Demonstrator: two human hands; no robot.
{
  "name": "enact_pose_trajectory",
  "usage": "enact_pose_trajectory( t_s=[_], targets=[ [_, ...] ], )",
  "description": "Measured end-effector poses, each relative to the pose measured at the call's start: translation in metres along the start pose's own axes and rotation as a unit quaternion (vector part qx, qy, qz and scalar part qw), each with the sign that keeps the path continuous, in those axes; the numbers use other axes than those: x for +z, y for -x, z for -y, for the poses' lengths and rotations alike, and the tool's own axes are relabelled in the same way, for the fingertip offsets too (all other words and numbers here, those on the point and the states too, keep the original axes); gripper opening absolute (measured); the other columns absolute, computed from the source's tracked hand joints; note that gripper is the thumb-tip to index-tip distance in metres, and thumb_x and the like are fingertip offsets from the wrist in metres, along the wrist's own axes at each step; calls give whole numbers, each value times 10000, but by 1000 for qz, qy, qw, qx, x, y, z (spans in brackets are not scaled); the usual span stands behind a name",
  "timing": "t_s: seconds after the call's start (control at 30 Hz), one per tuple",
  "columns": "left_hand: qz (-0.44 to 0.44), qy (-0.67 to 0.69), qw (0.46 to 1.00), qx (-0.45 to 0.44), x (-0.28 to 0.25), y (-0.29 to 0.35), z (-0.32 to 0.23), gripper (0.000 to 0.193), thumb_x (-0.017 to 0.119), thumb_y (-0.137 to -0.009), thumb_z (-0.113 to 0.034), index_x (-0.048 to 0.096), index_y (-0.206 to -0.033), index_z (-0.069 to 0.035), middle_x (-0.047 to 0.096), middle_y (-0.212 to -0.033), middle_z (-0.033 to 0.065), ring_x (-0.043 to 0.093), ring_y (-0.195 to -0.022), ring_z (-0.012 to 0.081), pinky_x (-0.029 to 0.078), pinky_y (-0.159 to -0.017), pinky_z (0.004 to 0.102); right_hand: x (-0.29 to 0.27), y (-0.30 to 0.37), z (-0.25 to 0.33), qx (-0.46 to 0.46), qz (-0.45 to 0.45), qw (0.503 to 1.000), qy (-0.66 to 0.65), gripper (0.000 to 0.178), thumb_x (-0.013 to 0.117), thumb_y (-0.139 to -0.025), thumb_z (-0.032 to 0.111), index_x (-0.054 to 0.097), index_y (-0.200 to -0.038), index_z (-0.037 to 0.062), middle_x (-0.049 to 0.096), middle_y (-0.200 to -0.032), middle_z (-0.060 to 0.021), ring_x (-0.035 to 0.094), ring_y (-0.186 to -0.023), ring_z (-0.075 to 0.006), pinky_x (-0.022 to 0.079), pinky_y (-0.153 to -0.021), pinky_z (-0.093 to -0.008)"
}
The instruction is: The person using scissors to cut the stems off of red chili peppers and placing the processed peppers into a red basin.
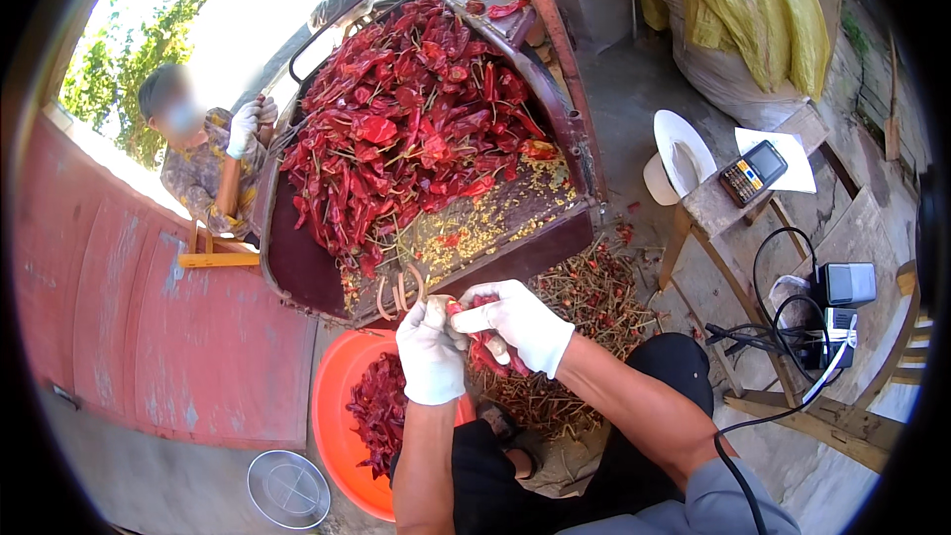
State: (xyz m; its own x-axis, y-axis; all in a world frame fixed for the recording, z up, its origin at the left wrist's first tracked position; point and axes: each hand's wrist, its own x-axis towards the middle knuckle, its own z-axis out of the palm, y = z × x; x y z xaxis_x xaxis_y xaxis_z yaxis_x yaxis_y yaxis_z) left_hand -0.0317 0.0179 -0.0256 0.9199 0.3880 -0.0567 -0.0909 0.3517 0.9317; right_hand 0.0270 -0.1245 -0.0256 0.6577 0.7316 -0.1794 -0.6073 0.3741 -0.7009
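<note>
My right hand (523, 325), in a white glove, is closed around several dried red chili peppers (483, 349). Close against it, my white-gloved left hand (431, 357) pinches at the end of one of these peppers; its fingertips are partly hidden. Both hands are just in front of the near edge of a cart bed (495, 254) heaped with dried red chili peppers (401, 109). Below my left hand stands an orange basin (330, 416) with more red peppers (376, 411) in it. Curved prongs (401, 292) rise at the bed's edge beside my left hand.
Pepper stems (584, 307) litter the floor between my feet and the cart. A person (203, 163) sits across at the left. At right, a wooden bench (718, 210) bears a handheld device (753, 172) beside a white hat (684, 154). A round metal tray (288, 488) lies left.
</note>
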Motion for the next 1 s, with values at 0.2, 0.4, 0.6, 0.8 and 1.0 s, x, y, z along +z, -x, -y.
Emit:
enact_pose_trajectory(
  t_s=[0.2,0.4,0.6,0.8,1.0],
  targets=[
    [-67,-144,982,104,-26,-27,0,262,634,-991,-276,619,-895,-32,589,-726,19,534,-646,98,410,-545,251,7,20,0,137,154,978,19,149,719,-867,50,672,-993,-14,595,-601,-52,487,-337,-107,341,-307,-276],
    [-75,-283,954,58,-28,-40,-37,315,654,-975,-271,611,-745,-60,560,-619,0,486,-513,88,374,-483,247,1,18,3,28,105,991,80,266,674,-914,97,617,-1123,-58,583,-673,-22,500,-431,-60,405,-382,-242],
    [4,-503,862,60,-46,-81,4,170,727,-900,-150,736,-1006,-17,729,-858,67,641,-773,113,513,-736,274,9,21,22,0,66,995,75,276,617,-933,109,580,-1163,-39,575,-671,-26,488,-443,-68,425,-403,-260],
    [30,-647,683,339,26,-162,-16,462,730,-806,-35,639,-1250,-121,658,-1174,110,663,-879,245,544,-834,355,-4,17,28,-9,82,994,75,289,638,-906,83,597,-1182,8,594,-738,-21,486,-426,-67,421,-383,-242],
    [67,-777,568,265,48,-233,-26,724,749,-789,-129,473,-1453,-212,484,-1432,206,567,-1210,391,501,-975,437,-5,9,29,-7,86,994,61,248,620,-908,71,618,-1152,26,612,-762,-26,485,-412,-71,413,-374,-234]
  ],
)
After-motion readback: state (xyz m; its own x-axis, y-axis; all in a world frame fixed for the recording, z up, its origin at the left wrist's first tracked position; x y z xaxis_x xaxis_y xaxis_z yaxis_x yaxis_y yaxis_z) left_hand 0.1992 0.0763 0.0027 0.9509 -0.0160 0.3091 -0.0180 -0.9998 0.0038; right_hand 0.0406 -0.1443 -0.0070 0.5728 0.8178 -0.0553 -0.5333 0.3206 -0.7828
